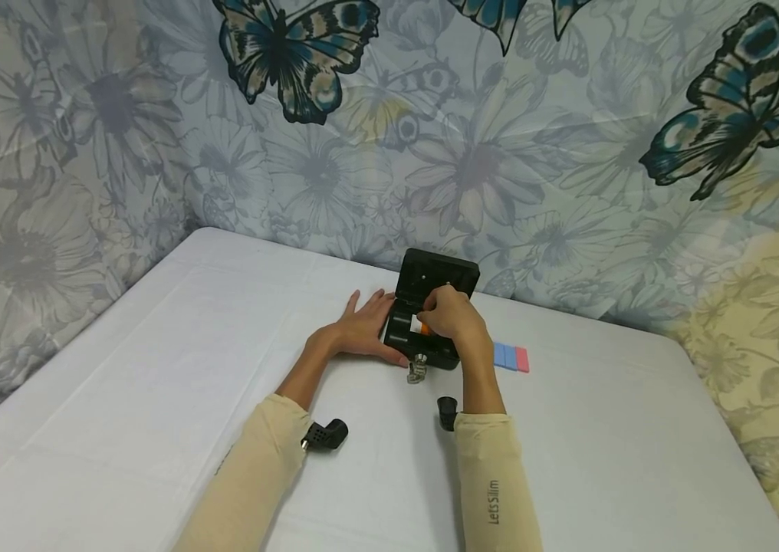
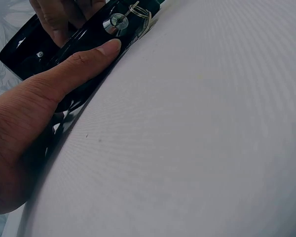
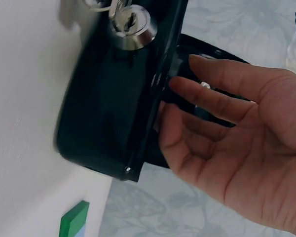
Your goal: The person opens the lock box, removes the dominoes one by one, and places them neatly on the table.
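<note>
A black lockbox (image 1: 399, 322) stands at the back of the table with its lid (image 1: 438, 272) raised. A lock (image 2: 116, 23) with a ring of keys (image 1: 417, 369) hanging from it is on its front. My left hand (image 1: 364, 328) rests against the box's left side, its thumb (image 2: 89, 66) lying straight along the front and the other fingers spread. My right hand (image 1: 455, 313) reaches into the box, fingers loosely bent; the right wrist view shows nothing pinched, though some fingertips are hidden behind the front wall. A white and orange item (image 1: 420, 325) lies inside, partly covered by this hand.
Flat blue and pink pieces (image 1: 510, 357) lie on the white table (image 1: 603, 429) right of the box; a green-edged piece (image 3: 75, 219) appears in the right wrist view. A butterfly-patterned cloth (image 1: 486, 153) hangs behind. Black wrist cameras (image 1: 327, 435) protrude from both sleeves.
</note>
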Tool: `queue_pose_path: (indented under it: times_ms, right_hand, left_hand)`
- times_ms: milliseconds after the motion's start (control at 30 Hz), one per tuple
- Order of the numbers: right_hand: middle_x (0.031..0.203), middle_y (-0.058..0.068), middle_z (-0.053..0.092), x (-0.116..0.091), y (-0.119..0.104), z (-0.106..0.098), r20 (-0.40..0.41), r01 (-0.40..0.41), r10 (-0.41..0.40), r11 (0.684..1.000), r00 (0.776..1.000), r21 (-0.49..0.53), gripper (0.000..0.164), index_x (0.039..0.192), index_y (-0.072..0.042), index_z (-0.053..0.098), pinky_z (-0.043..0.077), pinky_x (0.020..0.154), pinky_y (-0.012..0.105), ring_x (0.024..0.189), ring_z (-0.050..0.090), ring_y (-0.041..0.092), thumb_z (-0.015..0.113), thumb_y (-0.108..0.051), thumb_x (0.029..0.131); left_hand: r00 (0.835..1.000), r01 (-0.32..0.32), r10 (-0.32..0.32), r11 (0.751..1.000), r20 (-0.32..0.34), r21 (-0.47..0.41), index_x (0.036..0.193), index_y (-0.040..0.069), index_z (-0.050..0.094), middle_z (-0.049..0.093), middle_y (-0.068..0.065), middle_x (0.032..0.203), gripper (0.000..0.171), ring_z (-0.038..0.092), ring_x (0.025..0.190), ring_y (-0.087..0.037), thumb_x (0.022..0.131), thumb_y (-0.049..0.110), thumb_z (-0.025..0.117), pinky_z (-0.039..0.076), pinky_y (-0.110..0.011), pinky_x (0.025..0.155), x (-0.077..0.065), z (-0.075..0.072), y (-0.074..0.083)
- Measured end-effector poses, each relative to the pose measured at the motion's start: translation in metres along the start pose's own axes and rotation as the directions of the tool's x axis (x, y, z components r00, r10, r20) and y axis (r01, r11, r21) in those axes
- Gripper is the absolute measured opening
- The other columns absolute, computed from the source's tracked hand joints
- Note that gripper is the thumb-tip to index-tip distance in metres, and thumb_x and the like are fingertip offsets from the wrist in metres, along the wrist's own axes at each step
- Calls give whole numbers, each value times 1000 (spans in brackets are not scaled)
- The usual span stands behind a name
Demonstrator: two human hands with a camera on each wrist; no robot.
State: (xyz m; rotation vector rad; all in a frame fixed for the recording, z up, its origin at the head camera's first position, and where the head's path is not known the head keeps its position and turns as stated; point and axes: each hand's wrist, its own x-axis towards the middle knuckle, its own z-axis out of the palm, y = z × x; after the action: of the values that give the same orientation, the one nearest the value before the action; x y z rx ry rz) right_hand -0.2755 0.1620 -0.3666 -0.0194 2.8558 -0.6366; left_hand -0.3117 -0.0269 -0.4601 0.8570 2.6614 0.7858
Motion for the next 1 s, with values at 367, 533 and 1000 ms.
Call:
queue_pose_path:
  times_ms: [367, 533, 1000]
  right_hand:
    - [145, 22, 62, -3, -14, -1, 47, -53, 53, 999, 997, -13, 46, 142, 3, 60, 53, 109, 55, 130, 63, 39, 61, -24, 106]
    - [145, 23, 61, -6, -18, -2, 33, -80, 80, 997, 996, 2, 43, 141, 3, 61, 54, 108, 55, 131, 62, 41, 59, -24, 107]
    - [141, 27, 61, -5, -13, 3, -51, -107, 113, 988, 992, 112, 34, 136, 3, 63, 59, 90, 47, 113, 69, 42, 56, -5, 104]
  left_hand:
    - [1000, 0, 0, 1000, -9, -5, 169, 14, 15, 13, -9, 178, 124, 0, 167, -31, 77, 63, 81, -11, -61, 131, 1, 1, 0]
    - [1000, 2, -2, 1000, -7, 11, 169, 15, 15, 14, -8, 178, 123, 1, 167, -30, 78, 63, 82, -10, -61, 131, 1, -1, 2]
    - [1000, 2, -2, 1000, -12, 13, 169, 16, 14, 14, -8, 178, 125, 2, 167, -30, 76, 63, 83, -9, -61, 132, 2, 0, 2]
